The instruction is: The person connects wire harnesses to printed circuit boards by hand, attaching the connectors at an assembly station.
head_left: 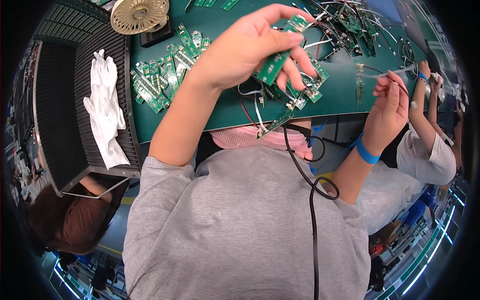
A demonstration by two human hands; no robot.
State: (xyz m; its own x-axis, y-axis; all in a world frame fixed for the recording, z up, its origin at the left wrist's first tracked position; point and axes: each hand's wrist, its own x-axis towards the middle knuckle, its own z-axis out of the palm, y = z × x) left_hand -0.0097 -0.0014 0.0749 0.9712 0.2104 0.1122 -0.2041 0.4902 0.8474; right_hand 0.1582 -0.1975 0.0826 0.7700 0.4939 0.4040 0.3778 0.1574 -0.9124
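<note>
My left hand (240, 50) is raised over the bench, thumb and fingers closed round a narrow green circuit board (275, 66). Off to the right, my right hand (389, 107) wears a blue wristband (367, 150) and pinches thin wires, dark and white. From these wires hangs a small circuit board (359, 86), smeared by motion. Below my left hand lies a cluster of green boards (315, 80) with leads attached. One more board (275, 124) sits at the bench's near edge, beside red and white wires.
Loose green boards (152, 85) cover the bench (215, 112) at left. A tangle of wired boards (355, 22) lies at the far right. A cream fan (140, 15) stands far left. White gloves (106, 107) rest on a black ribbed rack (82, 75). Another person's arm (425, 115) is at right.
</note>
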